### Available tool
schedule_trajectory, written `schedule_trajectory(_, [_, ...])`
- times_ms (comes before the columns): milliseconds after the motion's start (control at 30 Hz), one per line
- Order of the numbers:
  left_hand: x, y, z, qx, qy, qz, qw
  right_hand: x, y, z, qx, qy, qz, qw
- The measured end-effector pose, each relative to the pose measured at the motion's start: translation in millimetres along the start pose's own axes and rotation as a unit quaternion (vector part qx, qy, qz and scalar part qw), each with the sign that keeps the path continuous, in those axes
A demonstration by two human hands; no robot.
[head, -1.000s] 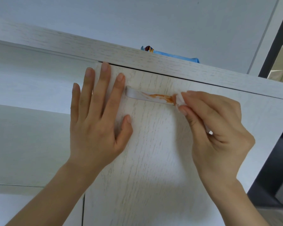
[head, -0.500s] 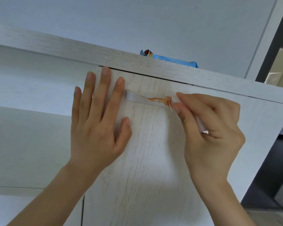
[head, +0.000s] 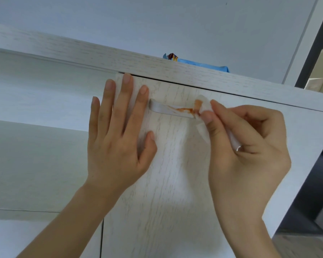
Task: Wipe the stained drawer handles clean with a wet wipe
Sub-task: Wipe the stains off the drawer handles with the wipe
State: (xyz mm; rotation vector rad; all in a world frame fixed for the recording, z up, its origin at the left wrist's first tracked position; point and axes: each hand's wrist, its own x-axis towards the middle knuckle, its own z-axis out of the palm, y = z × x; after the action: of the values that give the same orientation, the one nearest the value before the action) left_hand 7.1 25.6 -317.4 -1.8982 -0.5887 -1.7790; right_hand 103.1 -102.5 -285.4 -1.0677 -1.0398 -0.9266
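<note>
On the smooth curved handle point(head: 171, 110), orange smears.

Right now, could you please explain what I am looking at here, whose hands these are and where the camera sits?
There is no machine: these are a person's two bare hands, seen from one camera worn on their head, looking at a pale wooden drawer front. The left hand lies flat and open on the wood beside the handle, a silver bar streaked with an orange stain. The right hand has a grip on a white wet wipe, pinched at the handle's right end, and the wipe has picked up some orange. On top of the cabinet, a blue packet peeks over the edge.
</note>
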Motion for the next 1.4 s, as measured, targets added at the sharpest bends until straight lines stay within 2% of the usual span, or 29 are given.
schedule_trajectory(400, [-0.4,-1.0,1.4,0.0,0.007,0.002,1.0,-7.6,-7.5,11.4,0.008,0.064,0.028,0.998])
schedule_trajectory(700, [-0.2,-1.0,0.5,0.005,0.005,0.001,1.0,-6.8,-12.7,9.8,0.035,0.039,0.056,0.997])
schedule_trajectory(833, [0.2,-0.5,0.3,-0.001,0.005,0.0,1.0,-1.8,-11.2,3.6,0.036,0.068,0.072,0.994])
schedule_trajectory(1067, [-0.7,-1.1,0.6,0.01,0.005,0.004,1.0,-7.8,-11.3,15.2,0.027,0.069,0.042,0.996])
schedule_trajectory(1300, [-0.1,-1.2,0.0,0.001,0.005,0.004,1.0,-12.7,-17.1,26.2,0.039,0.087,0.052,0.994])
schedule_trajectory(1400, [0.4,-0.6,-1.0,-0.001,0.004,0.002,1.0,-11.5,-17.9,23.3,0.053,0.065,0.051,0.995])
